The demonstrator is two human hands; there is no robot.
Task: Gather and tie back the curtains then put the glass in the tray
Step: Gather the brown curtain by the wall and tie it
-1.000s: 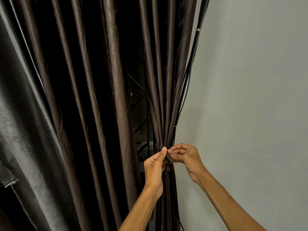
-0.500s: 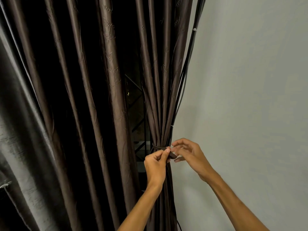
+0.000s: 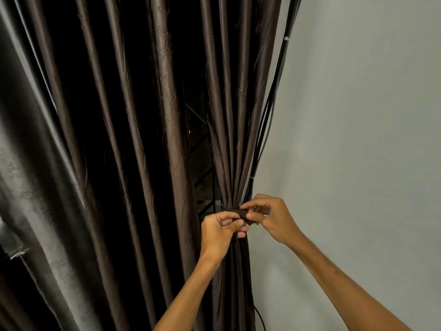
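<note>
Dim, soft even light, sharp, wide-angle edge bend

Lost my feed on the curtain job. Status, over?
Pinching the tie band: left hand, right hand. Gathered curtain, band wrapped round it. Close beside, black cables; glass, tray not in view.

Curtains to the left, wall to the right, tie low between them.
The folds gather at the tie just beside the wall, and cables run down between the curtains' edge and the wall. The left hand pinches the tie from the left and slightly below, the right hand from the right. A window shows behind a gap in the folds.
</note>
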